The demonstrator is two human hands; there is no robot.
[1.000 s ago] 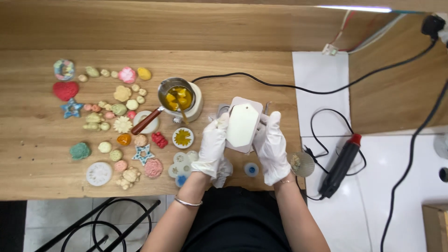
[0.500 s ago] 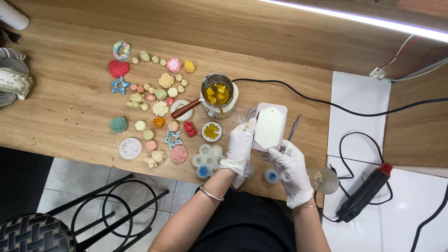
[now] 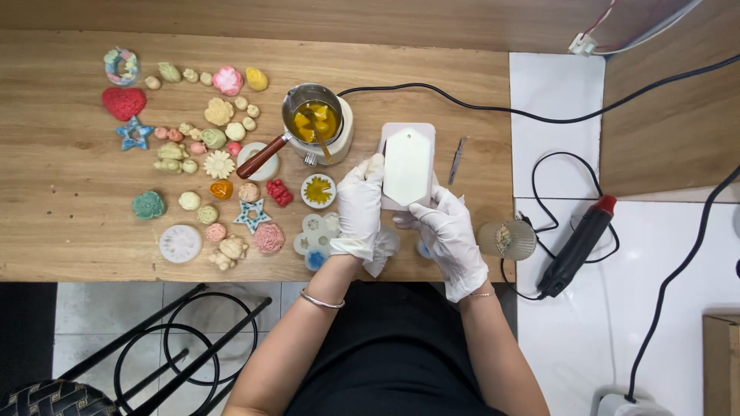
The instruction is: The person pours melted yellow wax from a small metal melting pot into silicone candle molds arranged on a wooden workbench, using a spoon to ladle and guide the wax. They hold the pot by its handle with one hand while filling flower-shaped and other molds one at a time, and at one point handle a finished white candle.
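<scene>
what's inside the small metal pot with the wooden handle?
The metal pot holds yellow-orange liquid with a thin utensil leaning in it. The liquid hides the pot's bottom; the pot covers most of the white base underneath.

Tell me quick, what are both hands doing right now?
Left hand: grip closed on the white mold, at its left edge.
Right hand: grip closed on the same white mold, at its lower right.

Craft workshop: wooden table (image 3: 69, 231), wax melting pot (image 3: 314, 122), moulded shapes (image 3: 219, 112).
</scene>
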